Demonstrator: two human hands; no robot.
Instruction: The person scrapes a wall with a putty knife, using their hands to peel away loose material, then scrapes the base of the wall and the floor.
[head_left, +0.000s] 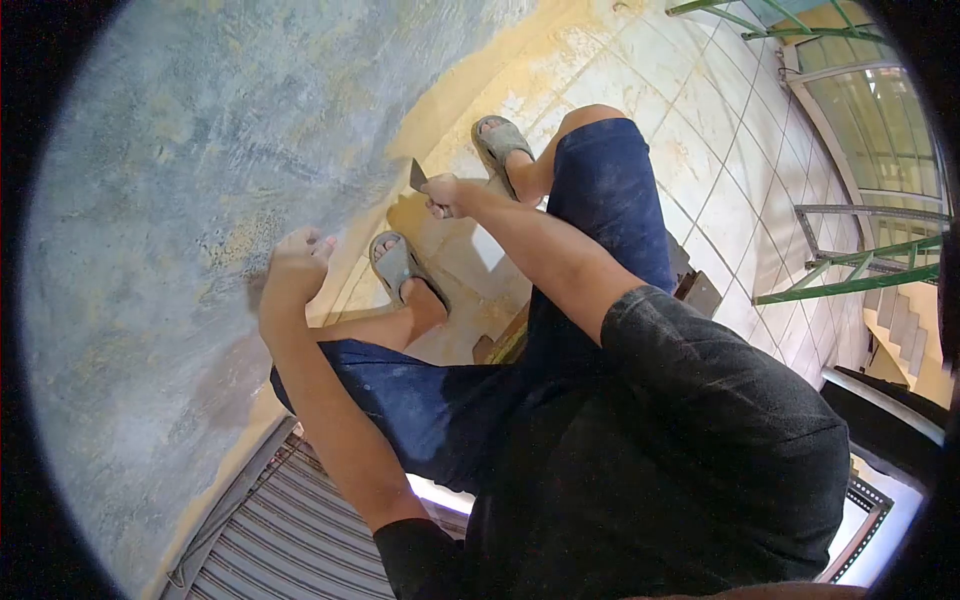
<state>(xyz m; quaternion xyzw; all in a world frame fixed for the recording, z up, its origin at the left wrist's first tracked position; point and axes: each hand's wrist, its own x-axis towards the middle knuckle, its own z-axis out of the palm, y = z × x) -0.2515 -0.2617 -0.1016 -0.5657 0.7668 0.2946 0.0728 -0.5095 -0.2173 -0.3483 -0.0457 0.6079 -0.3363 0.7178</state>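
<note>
A mottled blue-grey wall (170,170) with yellowish patches fills the left of the view. My left hand (300,258) is close to this wall with its fingers curled; whether it holds anything small is hidden. Gripped in my right hand (443,195) is a scraper (417,176), its dark, flat blade pointing up and left toward the wall's lower edge. Under and beside my right hand lies the yellow-stained strip of floor along the wall. My sandalled feet are on either side of that hand.
White floor tiles (690,140) with yellow stains stretch to the upper right. Green metal ladder-like frames (850,290) stand at the right, near steps and a glazed door. A grey ribbed shutter (300,520) is at the lower left. Something low and brown lies beneath my legs.
</note>
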